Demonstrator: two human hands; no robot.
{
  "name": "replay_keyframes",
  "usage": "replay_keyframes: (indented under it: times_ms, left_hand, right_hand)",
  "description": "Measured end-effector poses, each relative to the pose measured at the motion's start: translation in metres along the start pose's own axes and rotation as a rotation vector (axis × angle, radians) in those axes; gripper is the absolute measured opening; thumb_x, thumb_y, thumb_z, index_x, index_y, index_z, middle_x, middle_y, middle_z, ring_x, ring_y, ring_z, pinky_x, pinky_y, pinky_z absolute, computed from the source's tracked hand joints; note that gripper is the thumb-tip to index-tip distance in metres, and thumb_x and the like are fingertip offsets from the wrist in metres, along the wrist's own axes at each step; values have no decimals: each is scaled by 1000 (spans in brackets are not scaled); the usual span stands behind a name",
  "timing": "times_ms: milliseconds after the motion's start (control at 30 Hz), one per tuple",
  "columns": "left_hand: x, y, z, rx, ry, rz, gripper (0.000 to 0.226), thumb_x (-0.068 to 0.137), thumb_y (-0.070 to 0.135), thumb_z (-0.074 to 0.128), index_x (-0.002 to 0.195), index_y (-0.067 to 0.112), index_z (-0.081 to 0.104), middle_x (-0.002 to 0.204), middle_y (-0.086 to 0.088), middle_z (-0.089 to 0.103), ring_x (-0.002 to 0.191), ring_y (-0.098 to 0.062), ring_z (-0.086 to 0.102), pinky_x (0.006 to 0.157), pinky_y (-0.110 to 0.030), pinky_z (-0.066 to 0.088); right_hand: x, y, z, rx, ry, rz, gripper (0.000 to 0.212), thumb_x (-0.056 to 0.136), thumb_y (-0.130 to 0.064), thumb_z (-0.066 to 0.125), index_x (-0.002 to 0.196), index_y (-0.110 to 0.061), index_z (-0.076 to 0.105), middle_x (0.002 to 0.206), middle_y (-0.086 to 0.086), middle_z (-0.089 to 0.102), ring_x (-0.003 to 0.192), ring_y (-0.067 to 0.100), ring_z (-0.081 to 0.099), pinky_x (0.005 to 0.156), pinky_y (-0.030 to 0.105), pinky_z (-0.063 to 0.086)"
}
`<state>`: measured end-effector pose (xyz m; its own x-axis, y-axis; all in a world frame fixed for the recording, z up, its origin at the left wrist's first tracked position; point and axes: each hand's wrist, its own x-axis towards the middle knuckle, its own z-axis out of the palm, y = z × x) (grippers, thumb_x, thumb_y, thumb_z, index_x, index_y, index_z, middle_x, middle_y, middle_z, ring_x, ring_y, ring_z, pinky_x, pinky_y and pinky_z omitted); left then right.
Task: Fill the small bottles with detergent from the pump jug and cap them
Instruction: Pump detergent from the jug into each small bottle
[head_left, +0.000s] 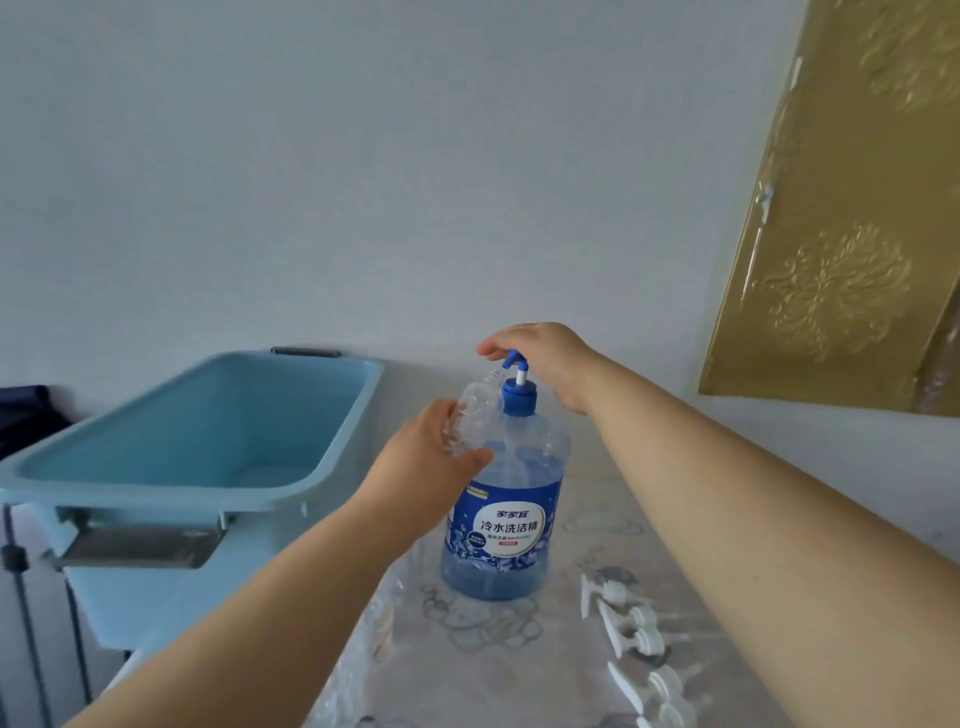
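The clear pump jug with blue detergent and a blue label stands upright on the table. Its blue pump head sits under my right hand, whose fingers rest on top of it. My left hand grips a small clear empty bottle, tilted, with its open mouth up against the pump spout. Several white spray caps lie on the table right of the jug. Clear empty bottles lie at the table's left front, partly hidden by my left arm.
A large light-blue plastic tub on a metal stand stands left of the table, close to the jug. A white wall is behind. A gold embossed panel leans at the right.
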<state>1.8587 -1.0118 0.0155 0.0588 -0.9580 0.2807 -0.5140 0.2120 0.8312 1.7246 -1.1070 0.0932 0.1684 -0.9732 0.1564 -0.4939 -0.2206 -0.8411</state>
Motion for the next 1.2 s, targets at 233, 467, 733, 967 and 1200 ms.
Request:
replay_keyframes:
  times_ms: [233,467,733,967,1200]
  left_hand:
    - [3,-3,4,-64,12,28,35,88,32,64,120,30,52,98,8,66,80,-7,64,62,-24,49]
    - [5,-6,8,-83,21,23,33,87,33,65,118,29,53,101,6,66,85,-10,64,71,-30,53]
    - [3,-9,5,-115,-19,1,28,86,26,67,111,30,55,94,7,68,78,-9,67,68,-31,57]
    - [3,-5,1,-141,39,32,47,78,14,71,115,33,49,97,14,62,83,-4,62,70,-26,52]
    - [4,-13,7,-155,45,-6,42,80,13,69,113,30,49,94,12,62,79,-3,60,59,-19,45]
  right_hand:
    - [5,6,3,-1,-14,-33,29,92,-23,49,110,-14,69,117,6,66,89,14,51,60,14,44]
    - [9,22,8,-11,-80,-117,37,94,-17,38,118,-30,63,120,1,64,111,13,56,92,26,47]
    - [7,27,14,-39,-59,-104,36,95,-19,38,117,-31,63,122,6,63,114,20,57,107,38,40]
    - [6,12,7,10,9,-121,33,94,-16,41,113,-29,65,120,15,63,87,20,54,79,28,43]
    - [3,20,17,71,21,-83,39,91,-10,41,115,-26,68,109,7,70,93,17,62,88,26,47]
